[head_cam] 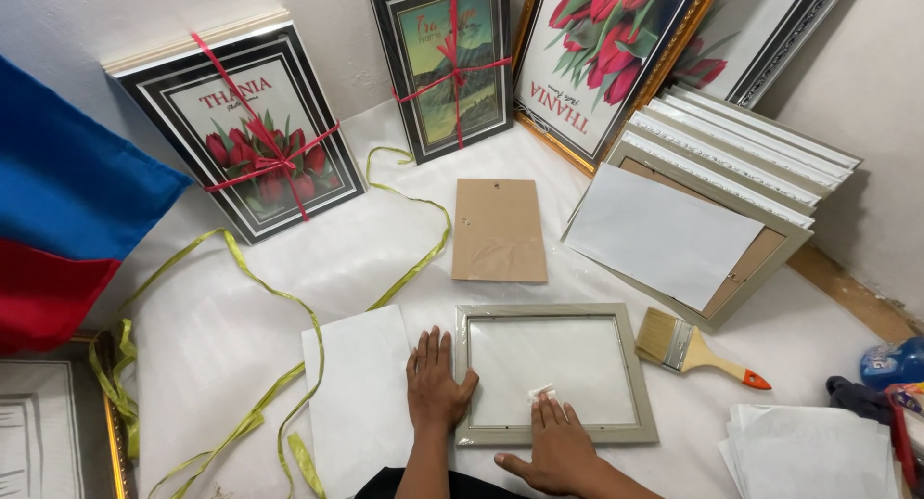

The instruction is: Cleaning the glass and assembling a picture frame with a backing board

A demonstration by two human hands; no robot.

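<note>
A grey picture frame (555,313) with a glass pane lies flat on the white sheet in front of me. My left hand (435,383) rests flat against the frame's left edge, partly on a white paper sheet (356,393). My right hand (556,443) presses a small white wad of tissue (541,392) onto the glass near the frame's lower edge. A brown backing board (498,230) lies just beyond the frame.
A paintbrush (695,350) lies right of the frame. A stack of grey frames (731,186) leans at right with a white sheet on top. Ribbon-tied flower pictures (252,138) stand against the wall. A green ribbon (279,297) trails at left. White papers (808,451) lie bottom right.
</note>
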